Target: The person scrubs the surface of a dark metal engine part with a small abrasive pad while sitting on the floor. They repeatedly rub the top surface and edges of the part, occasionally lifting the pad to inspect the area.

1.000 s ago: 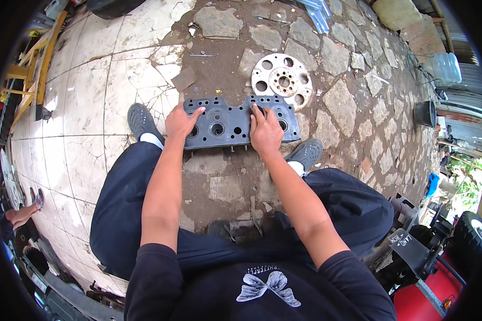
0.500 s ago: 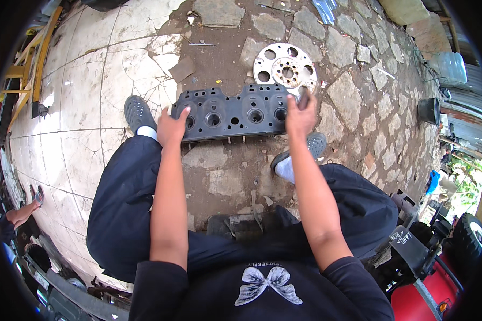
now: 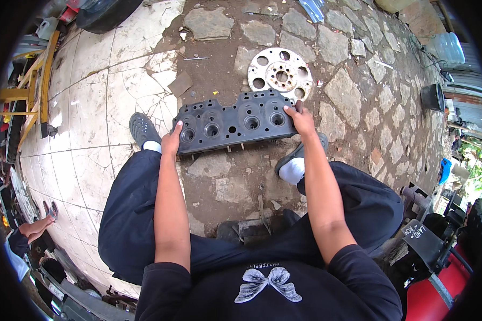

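A second ago both hands lay over the top face of the dark metal block (image 3: 231, 119); now they have shifted out to its ends, leaving its four large round wells (image 3: 211, 130) uncovered. The left hand (image 3: 170, 143) and right hand (image 3: 304, 123) each grip one end, thumbs on the upper edge, other fingers mostly hidden. The one block lies between two grey shoes (image 3: 143, 128); whether it is lifted cannot be told. One pale disc (image 3: 271, 70), five large holes showing, lies just beyond its right half; one black bucket (image 3: 432, 97) stands far right.
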Action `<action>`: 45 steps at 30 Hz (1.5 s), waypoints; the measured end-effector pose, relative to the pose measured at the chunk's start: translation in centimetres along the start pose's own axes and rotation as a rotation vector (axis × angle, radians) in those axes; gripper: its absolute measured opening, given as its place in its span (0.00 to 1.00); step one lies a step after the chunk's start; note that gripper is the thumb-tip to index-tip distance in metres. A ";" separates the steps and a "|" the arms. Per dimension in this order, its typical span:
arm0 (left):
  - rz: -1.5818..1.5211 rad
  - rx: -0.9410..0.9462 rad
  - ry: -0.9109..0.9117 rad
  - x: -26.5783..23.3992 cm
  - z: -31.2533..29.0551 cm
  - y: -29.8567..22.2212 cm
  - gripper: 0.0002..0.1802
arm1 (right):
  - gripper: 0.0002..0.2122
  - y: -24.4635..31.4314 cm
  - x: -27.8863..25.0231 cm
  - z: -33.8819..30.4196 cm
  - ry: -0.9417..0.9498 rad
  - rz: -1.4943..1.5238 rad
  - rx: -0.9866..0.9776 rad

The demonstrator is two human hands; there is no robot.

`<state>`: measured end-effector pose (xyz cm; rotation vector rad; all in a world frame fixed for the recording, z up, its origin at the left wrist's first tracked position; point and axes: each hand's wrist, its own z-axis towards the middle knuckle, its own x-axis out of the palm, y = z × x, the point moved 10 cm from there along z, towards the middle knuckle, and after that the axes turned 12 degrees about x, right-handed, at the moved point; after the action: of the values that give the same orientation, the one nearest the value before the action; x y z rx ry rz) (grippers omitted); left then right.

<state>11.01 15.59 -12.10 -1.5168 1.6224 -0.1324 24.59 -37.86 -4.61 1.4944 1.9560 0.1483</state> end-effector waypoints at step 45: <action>0.520 0.033 -0.117 -2.9 -8.9 -2.8 0.49 | 0.24 -6.1 -6.5 -5.8 -0.256 0.000 -0.108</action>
<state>6.92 13.20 -3.52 -1.0145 1.8506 0.2111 17.13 -44.01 -0.12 1.3706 1.7170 0.0582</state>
